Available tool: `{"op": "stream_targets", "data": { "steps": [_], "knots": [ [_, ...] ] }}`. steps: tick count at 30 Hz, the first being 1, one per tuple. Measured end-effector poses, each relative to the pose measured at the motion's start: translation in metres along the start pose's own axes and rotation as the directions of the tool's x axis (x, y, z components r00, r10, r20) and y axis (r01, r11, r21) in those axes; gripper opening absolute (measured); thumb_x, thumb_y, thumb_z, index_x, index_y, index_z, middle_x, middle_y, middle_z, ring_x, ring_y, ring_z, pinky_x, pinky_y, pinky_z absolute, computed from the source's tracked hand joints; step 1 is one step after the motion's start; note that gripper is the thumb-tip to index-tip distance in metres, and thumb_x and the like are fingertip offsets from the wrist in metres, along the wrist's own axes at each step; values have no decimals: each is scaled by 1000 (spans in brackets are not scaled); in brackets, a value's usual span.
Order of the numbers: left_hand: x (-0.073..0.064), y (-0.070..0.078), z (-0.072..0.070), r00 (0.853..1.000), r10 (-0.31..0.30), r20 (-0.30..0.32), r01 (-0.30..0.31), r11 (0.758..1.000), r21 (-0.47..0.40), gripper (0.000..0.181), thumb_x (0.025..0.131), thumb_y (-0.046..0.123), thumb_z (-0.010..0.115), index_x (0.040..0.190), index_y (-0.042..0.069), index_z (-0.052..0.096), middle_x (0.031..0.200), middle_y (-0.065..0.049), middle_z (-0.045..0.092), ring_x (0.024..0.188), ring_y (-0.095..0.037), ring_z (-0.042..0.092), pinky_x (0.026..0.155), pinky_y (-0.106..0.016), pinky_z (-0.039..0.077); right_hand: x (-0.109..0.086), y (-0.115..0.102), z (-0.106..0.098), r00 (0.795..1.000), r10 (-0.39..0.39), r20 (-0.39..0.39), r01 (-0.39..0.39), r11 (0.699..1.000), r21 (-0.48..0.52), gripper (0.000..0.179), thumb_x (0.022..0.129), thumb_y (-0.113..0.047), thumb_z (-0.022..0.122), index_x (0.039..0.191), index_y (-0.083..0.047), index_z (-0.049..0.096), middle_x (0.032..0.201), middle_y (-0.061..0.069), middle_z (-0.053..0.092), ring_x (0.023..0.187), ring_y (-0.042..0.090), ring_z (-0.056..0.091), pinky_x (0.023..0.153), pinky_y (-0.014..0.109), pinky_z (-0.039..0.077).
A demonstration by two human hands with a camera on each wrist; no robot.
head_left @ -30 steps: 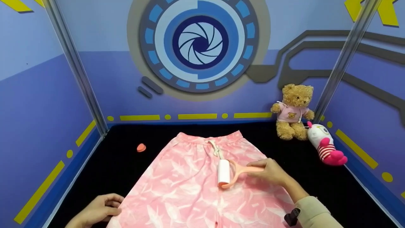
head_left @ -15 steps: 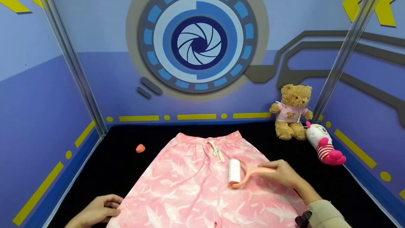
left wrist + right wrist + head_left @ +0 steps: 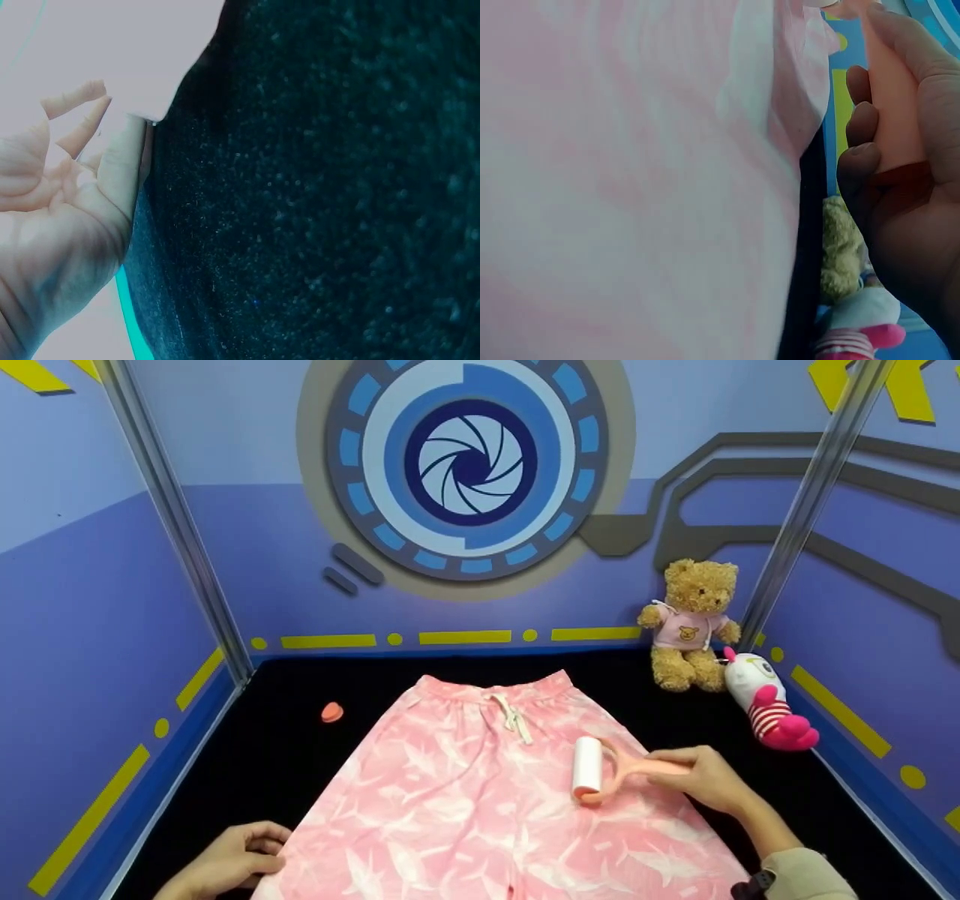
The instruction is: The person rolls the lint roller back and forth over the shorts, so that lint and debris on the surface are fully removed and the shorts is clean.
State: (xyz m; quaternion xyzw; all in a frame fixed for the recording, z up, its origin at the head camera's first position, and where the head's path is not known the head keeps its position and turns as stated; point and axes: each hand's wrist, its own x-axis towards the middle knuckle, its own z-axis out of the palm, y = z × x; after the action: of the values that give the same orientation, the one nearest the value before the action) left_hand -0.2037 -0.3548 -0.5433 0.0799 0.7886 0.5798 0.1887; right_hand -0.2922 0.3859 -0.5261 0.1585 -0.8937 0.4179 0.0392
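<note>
Gripping lint roller (image 3: 628,766) by handle (image 3: 895,105) w/ R fingers (image 3: 863,122), head (image 3: 587,765) past tips, L fingers (image 3: 268,829) @ garment (image 3: 457,802) edge, pinch unclear

In the right wrist view we see the right hand (image 3: 922,240) at the right edge, gripping a smooth, peach-orange handle (image 3: 894,112). The thumb lies along the handle, and three fingertips (image 3: 862,122) show at its other side. Beside the hand we find a wide, pale pink and white cloth (image 3: 630,187), rather blurred, with folds near the top. Along its edge we notice a narrow black surface (image 3: 799,277). Below, partly hidden by the hand, are a golden-brown, curly-furred plush toy (image 3: 840,247) and a white and pink toy with stripes (image 3: 866,311).
</note>
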Motion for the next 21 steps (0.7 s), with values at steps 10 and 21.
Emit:
{"op": "stream_targets", "data": {
  "steps": [10,21],
  "knots": [
    [0,0,0,1000,6,14,-5,1000,-17,37,94,-2,68,125,-17,56,99,-11,66,93,-25,65,75,-42,61,-22,12,-21,997,39,-71,-42,998,-50,38,83,-29,89,117,-15,80,110,-1,76,94,9,67,80,22,54],
    [0,-2,0,1000,9,9,-8,1000,-25,37,92,-2,69,124,-17,56,98,-11,66,92,-25,65,73,-41,61,-44,24,-41,991,89,-102,-94,994,-47,41,84,-27,89,119,-10,79,109,3,76,87,7,66,77,21,53]
  ]
}}
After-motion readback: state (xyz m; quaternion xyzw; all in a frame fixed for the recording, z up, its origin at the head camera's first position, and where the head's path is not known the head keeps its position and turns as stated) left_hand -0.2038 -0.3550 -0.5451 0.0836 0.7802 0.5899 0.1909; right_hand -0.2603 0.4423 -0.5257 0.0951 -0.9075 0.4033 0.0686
